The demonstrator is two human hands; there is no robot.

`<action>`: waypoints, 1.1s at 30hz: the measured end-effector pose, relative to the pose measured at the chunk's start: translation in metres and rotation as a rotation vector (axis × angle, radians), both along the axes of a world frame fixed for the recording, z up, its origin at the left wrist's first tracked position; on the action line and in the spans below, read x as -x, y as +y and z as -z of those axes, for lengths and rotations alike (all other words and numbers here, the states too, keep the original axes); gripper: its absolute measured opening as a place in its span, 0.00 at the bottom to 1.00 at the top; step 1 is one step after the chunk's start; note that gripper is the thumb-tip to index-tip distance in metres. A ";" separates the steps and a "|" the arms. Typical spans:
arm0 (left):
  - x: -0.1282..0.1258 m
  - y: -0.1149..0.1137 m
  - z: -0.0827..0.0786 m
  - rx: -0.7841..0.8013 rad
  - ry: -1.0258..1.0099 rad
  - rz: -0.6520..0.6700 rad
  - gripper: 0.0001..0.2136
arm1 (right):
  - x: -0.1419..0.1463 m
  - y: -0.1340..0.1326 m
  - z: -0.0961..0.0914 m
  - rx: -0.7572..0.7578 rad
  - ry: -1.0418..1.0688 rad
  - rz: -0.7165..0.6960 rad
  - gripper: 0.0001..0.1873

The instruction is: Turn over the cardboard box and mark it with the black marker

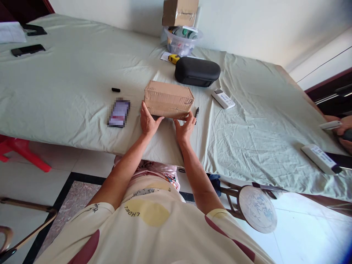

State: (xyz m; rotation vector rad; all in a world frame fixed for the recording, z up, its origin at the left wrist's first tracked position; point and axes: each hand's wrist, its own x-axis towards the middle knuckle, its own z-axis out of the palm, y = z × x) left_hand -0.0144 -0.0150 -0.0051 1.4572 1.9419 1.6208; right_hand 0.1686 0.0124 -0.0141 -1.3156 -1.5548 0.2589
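A small brown cardboard box (168, 97) sits on the cloth-covered table in front of me, with dark pen marks near its corners. My left hand (148, 119) grips its near left corner, thumb along the front bottom edge. At the near right corner my right hand (185, 126) holds it, thumb pointing inward. Whether the box touches the table all along its base is hard to see. Just right of my right hand lies a black marker pen (197, 115). Its likely cap, a short black piece (116, 90), lies to the left, above a phone (119, 113) with a blurred screen.
Behind the box are a black hard case (197, 71), a yellow tape measure (173, 58) and a clear plastic basket (180, 46) with another carton (180, 13) above it. White devices (223, 99) lie rightward. Another person's hand (345, 126) shows at right. A stool (257, 209) stands below.
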 end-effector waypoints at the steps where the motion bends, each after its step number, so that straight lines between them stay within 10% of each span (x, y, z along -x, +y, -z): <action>1: 0.001 0.000 0.000 -0.009 -0.004 0.004 0.63 | -0.002 0.001 0.000 -0.001 0.009 -0.006 0.38; 23: 0.017 0.003 0.008 -0.064 -0.082 0.019 0.48 | -0.015 -0.001 -0.018 -0.081 0.238 -0.097 0.17; 33: 0.024 0.011 0.010 -0.040 -0.317 -0.031 0.49 | -0.009 -0.019 -0.026 0.115 0.169 -0.333 0.32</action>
